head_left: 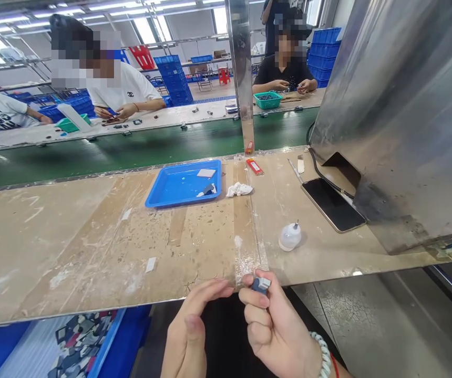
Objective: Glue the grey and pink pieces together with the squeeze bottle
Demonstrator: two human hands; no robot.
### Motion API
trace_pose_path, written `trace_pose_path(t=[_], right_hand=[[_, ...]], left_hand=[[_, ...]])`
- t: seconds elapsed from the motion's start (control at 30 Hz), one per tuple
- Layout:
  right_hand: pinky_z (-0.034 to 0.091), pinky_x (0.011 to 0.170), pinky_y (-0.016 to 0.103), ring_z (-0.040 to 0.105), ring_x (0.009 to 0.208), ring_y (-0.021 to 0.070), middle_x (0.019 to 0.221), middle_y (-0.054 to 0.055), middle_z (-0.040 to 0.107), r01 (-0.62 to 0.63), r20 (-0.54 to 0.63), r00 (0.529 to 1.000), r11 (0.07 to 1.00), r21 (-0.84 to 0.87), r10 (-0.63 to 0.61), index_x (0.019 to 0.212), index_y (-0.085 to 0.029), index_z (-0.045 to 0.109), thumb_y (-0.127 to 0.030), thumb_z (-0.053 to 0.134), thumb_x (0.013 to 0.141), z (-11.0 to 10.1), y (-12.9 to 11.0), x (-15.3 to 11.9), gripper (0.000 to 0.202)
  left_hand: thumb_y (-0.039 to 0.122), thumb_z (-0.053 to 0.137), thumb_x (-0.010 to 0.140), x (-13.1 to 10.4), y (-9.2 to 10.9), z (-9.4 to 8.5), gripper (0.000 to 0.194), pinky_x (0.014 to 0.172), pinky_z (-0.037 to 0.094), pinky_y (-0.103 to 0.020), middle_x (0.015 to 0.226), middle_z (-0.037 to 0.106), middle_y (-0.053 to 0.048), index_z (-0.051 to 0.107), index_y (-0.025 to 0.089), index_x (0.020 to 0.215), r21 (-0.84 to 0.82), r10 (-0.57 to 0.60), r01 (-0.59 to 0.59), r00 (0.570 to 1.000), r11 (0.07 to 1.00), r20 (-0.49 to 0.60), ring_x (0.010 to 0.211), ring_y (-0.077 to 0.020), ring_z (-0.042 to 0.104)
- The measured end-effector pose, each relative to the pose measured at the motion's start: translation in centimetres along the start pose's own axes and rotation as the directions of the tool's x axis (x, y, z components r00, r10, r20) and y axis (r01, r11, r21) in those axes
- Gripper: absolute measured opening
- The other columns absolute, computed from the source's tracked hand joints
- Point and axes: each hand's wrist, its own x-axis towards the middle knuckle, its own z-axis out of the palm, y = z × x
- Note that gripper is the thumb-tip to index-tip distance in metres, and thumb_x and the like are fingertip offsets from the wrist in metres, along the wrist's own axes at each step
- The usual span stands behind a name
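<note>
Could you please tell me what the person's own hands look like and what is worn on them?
The left hand is ungloved, with nothing worn in view. The right hand, also ungloved, has a chunky pale bracelet at the wrist and a thin red cord beside it.

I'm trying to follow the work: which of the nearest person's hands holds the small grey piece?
The right hand, with the pale braided bracelet: it pinches the small grey piece. The left hand is open, holding nothing visible.

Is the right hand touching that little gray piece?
Touching. The head view shows the right hand pinching the little gray piece between thumb and fingers.
</note>
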Motion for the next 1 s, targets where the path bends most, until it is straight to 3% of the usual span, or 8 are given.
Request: trace_pose_path(t=[0.23, 0.43, 0.73, 1.0], right_hand=[[0.001, 0.037, 0.012, 0.006, 0.039, -0.0024, 0.062, -0.016, 0.006, -0.005, -0.008, 1.0, 0.999, 0.054, 0.005, 0.078, -0.017, 0.048, -0.009, 0.101, 0.037, 0.3, 0.2, -0.4, 0.067], [0.002, 0.035, 0.012, 0.006, 0.038, -0.0023, 0.062, -0.015, 0.008, 0.002, 0.02, 1.0, 1.0, 0.024, -0.002, 0.077, -0.017, 0.05, -0.012, 0.101, 0.041, 0.1, 0.2, -0.5, 0.062], [0.002, 0.035, 0.012, 0.007, 0.038, -0.0022, 0.061, -0.015, 0.008, 0.017, 0.025, 1.0, 1.0, 0.005, -0.017, 0.077, -0.017, 0.05, -0.014, 0.101, 0.041, -0.1, 0.1, -0.3, 0.063], [0.005, 0.034, 0.011, 0.011, 0.036, -0.0002, 0.056, -0.015, 0.012, -0.014, 0.153, 0.988, 0.996, -0.083, 0.026, 0.077, -0.019, 0.05, -0.024, 0.098, 0.054, -1.3, 0.0, 0.0, 0.054]], left_hand=[[0.068, 0.027, 0.101, -0.3, 1.3, 1.4, 0.061, 0.104, 0.046, -0.036, 0.111, 0.073, -0.006, 0.072, 0.029, 0.115, -0.081, -0.071, 0.062, 0.992, 0.995, -0.108, 0.115, -0.0266, 0.064], [0.067, 0.023, 0.102, -0.5, 1.6, 2.4, 0.064, 0.097, 0.047, -0.034, 0.111, 0.072, -0.005, 0.073, 0.029, 0.111, -0.091, -0.09, 0.079, 0.989, 0.993, -0.12, 0.118, -0.0268, 0.062], [0.07, 0.022, 0.1, -0.9, 1.0, 2.5, 0.069, 0.097, 0.047, -0.035, 0.11, 0.071, -0.008, 0.073, 0.025, 0.109, -0.091, -0.086, 0.075, 0.988, 0.993, -0.125, 0.117, -0.029, 0.063], [0.066, 0.021, 0.102, -1.3, 0.8, 2.6, 0.066, 0.095, 0.049, -0.038, 0.114, 0.069, -0.008, 0.072, 0.023, 0.108, -0.072, -0.083, 0.073, 0.986, 0.995, -0.146, 0.094, -0.0262, 0.068]])
